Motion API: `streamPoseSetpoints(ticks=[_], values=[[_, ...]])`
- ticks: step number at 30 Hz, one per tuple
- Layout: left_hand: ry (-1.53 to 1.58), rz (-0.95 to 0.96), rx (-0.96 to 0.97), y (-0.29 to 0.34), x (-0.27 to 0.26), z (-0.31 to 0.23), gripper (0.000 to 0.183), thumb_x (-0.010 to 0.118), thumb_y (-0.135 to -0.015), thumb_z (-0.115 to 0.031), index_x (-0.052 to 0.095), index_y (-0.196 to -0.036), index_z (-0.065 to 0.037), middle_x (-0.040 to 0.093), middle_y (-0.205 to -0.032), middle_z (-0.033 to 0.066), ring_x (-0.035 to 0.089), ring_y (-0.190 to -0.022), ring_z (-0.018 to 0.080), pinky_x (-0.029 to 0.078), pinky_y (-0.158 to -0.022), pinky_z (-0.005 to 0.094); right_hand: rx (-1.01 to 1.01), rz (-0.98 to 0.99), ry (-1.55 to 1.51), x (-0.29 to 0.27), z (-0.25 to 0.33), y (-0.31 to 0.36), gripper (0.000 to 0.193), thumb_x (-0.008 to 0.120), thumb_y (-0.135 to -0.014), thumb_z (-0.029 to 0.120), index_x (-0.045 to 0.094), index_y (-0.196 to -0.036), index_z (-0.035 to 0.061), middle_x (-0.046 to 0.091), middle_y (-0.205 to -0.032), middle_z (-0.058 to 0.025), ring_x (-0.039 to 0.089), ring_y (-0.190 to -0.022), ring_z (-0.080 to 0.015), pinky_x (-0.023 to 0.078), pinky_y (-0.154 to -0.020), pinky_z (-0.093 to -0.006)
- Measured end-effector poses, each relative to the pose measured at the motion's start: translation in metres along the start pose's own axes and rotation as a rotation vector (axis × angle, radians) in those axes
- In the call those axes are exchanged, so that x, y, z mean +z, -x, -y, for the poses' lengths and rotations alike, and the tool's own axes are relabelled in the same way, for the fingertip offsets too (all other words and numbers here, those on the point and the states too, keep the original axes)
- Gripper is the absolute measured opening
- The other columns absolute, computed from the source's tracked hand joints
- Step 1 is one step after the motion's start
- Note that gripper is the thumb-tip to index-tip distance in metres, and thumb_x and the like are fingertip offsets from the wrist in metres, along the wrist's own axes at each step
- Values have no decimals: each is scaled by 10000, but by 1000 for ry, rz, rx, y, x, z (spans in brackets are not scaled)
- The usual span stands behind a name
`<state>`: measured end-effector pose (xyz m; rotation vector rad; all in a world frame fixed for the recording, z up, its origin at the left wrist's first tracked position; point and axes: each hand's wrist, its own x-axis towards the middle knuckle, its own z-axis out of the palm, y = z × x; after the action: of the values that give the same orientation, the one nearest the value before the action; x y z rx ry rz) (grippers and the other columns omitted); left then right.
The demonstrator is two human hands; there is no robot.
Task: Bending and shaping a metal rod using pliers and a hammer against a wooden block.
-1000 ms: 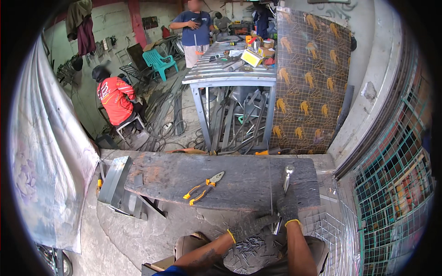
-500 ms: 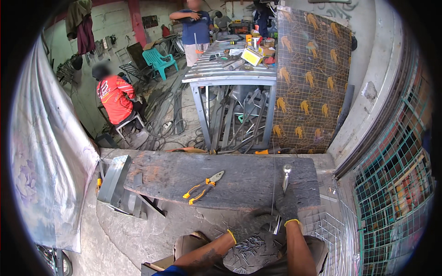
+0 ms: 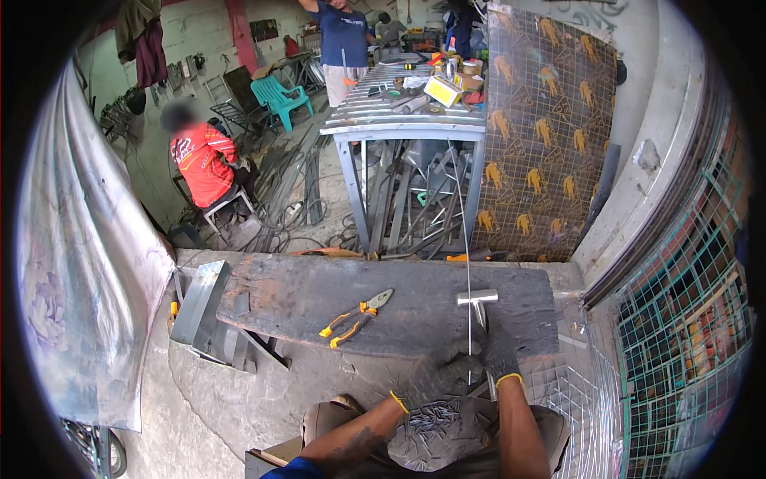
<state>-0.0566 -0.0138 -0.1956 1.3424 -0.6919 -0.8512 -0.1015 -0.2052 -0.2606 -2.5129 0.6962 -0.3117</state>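
Observation:
Both my hands wear dark gloves with yellow cuffs. My right hand [image 3: 498, 353] is wrapped round the handle of a hammer [image 3: 477, 297]; its bright metal head shows side-on over the bench. Close beside it, my left hand [image 3: 439, 378], partly blurred, is closed at the lower part of a long thin metal rod [image 3: 469, 311]. The rod rises past the bench, its top leaning slightly left. Between my legs lies a heap of short thin metal pieces [image 3: 435, 419]. Pliers [image 3: 357, 318] with yellow-and-black handles rest on the dark wooden bench [image 3: 415, 279].
Bent sheet-metal channel [image 3: 201, 303] stands at the bench's left end. Wire mesh [image 3: 570, 407] lies at right by a green grille [image 3: 678, 343]. Beyond are a metal-topped table [image 3: 399, 120], a patterned board [image 3: 550, 136], a seated person in red [image 3: 206, 164] and a standing person [image 3: 343, 40].
The hammer has turned, its head now side-on. The rod's top has tipped left and shows brighter. My left hand has shifted up slightly. The standing person's arm has gone up.

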Motion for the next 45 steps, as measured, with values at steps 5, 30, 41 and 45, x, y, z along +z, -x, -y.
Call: streamPoseSetpoints(ticks=[5,30,41,45], values=[[393,19,-40,2,-19,4,369,623,-959,-175,547,-1271,7,685,-1083,128,656,-1018,196,539,-879,309,-87,-27,-152,0,22,-7,448,597,-911,323,545,-1246,31,636,-1101,-275,600,-1009,-475,477,-825,-520],[1012,-70,-191,-13,-40,-14,273,569,-997,-222,581,-1194,-34,644,-919,20,620,-754,108,538,-649,237,100,-17,-189,-17,41,-5,466,572,-929,408,604,-1201,31,635,-1104,-291,593,-1043,-478,474,-881,-520],[1041,-100,-206,-14,-41,-12,254,608,-979,-204,587,-1162,-29,634,-897,18,605,-723,106,531,-640,233,83,-18,-172,-10,32,-8,423,583,-923,352,599,-1183,18,632,-1103,-289,589,-1045,-475,471,-874,-526],[1002,-98,-200,-13,-36,-16,240,631,-965,-208,598,-1139,-45,631,-880,11,603,-711,102,530,-636,230,56,-42,-116,-6,26,-9,405,565,-953,335,605,-1209,24,655,-1084,-272,621,-1027,-448,489,-868,-486]])
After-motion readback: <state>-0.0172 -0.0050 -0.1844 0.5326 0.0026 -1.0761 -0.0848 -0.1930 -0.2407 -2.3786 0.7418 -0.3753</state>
